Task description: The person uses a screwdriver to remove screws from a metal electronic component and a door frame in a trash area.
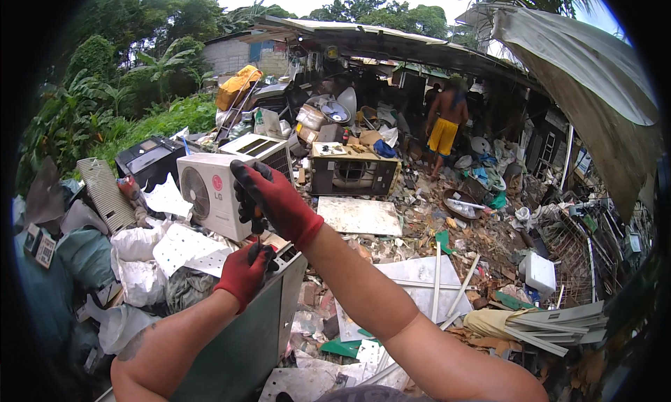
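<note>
Both of my hands wear red gloves with black fingers and meet over the top of a large metal appliance cabinet (234,349). My right hand (279,201) is raised and closed around the dark handle of a screwdriver (258,224), which points down. Just below it, my left hand (244,271) has its fingers closed at the lower end of the thin shaft. The tip and whatever it touches are hidden by the left fingers. Right behind the hands stands a white air conditioner outdoor unit (234,210) with a round fan grille.
Scrap surrounds me. A box-shaped appliance (355,175) and a flat white panel (359,215) lie ahead. White sacks (140,247) are heaped at left. Metal strips (552,329) and a white container (538,273) lie at right. A person in yellow shorts (442,138) stands near the shed.
</note>
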The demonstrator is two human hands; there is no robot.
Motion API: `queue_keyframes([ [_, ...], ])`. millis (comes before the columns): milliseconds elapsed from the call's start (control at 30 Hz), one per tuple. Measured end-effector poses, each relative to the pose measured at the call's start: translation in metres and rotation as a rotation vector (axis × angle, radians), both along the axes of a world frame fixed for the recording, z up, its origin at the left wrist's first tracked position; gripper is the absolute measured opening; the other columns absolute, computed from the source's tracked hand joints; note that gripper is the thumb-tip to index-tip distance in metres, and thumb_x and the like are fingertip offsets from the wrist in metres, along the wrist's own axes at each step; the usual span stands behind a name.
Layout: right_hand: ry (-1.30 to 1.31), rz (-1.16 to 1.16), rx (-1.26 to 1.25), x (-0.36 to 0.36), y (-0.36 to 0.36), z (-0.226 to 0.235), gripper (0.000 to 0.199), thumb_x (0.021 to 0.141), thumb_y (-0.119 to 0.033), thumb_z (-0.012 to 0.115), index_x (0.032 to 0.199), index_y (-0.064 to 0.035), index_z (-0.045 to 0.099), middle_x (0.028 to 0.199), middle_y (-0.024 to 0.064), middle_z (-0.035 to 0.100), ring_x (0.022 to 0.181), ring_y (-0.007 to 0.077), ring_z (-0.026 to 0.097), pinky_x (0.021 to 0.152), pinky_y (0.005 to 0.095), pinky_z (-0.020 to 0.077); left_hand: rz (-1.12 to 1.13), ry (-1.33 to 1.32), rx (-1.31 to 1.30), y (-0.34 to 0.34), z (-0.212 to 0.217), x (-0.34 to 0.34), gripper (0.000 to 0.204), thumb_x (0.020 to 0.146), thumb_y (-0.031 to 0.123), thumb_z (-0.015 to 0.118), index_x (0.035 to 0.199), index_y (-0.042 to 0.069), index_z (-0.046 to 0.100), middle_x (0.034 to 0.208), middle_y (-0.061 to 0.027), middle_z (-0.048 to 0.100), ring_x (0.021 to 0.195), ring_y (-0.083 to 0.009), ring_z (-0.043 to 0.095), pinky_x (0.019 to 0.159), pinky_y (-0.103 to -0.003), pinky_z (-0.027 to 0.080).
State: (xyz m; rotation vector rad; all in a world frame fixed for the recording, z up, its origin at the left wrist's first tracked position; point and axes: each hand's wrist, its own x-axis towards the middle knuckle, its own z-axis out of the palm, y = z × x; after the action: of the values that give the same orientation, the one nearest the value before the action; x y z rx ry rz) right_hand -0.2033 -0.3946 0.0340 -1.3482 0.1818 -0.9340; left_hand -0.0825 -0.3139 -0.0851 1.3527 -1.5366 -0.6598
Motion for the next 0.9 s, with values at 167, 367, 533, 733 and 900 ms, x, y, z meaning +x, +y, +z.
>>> queue_keyframes([
  [167,-0.209,-0.642,-0.092,0.034,0.051,-0.02,0.03,0.098,-0.03,0.07,0.108,-0.0051,0.056,0.087,-0.0023,0.059,0.07,0.0029,0.051,0.059,0.0219,0.0432,0.073,-0.2,-0.071,0.015,0.001,0.008,0.024,0.1,0.024,0.056,0.101,0.003,0.068,0.089,-0.017,0.072,0.085,-0.0326,0.071,0.076,-0.038,0.052],
  [367,-0.068,0.21,0.042,0.006,0.015,0.003,0.034,0.099,-0.039,0.064,0.083,-0.0127,0.05,0.065,-0.003,0.048,0.047,0.0088,0.042,0.043,0.0285,0.033,-0.052,0.103,-0.005,0.001,-0.001,0.01,0.026,0.099,0.027,0.058,0.102,0.003,0.069,0.087,-0.0173,0.071,0.08,-0.0314,0.069,0.076,-0.038,0.052],
  [533,0.219,0.374,-0.103,-0.002,-0.01,0.02,0.037,0.1,-0.046,0.057,0.094,-0.0096,0.056,0.068,0.004,0.053,0.054,0.0174,0.057,0.047,0.036,0.0463,-0.011,-0.001,0.002,0.001,0.005,0.005,0.028,0.101,0.027,0.059,0.104,0.001,0.068,0.087,-0.0092,0.072,0.079,-0.0173,0.065,0.076,-0.032,0.05],
  [733,1.256,-0.215,-1.146,-0.006,-0.006,0.096,0.05,0.096,-0.049,0.066,0.116,-0.0035,0.069,0.101,0.0132,0.074,0.093,0.019,0.068,0.084,0.0363,0.0517,-0.01,-0.006,-0.006,-0.007,-0.005,0.016,0.035,0.098,0.036,0.062,0.1,0.002,0.069,0.084,-0.0174,0.071,0.077,-0.0307,0.067,0.073,-0.039,0.05],
  [900,1.259,-0.053,-1.209,-0.014,0.002,0.11,0.06,0.095,-0.051,0.066,0.131,-0.0034,0.063,0.116,0.0146,0.071,0.105,0.0211,0.066,0.094,0.0354,0.0491,-0.028,0.041,0.078,-0.003,0.008,0.007,0.033,0.099,0.032,0.063,0.1,0.0,0.07,0.083,-0.0115,0.071,0.074,-0.0193,0.063,0.072,-0.033,0.049],
])
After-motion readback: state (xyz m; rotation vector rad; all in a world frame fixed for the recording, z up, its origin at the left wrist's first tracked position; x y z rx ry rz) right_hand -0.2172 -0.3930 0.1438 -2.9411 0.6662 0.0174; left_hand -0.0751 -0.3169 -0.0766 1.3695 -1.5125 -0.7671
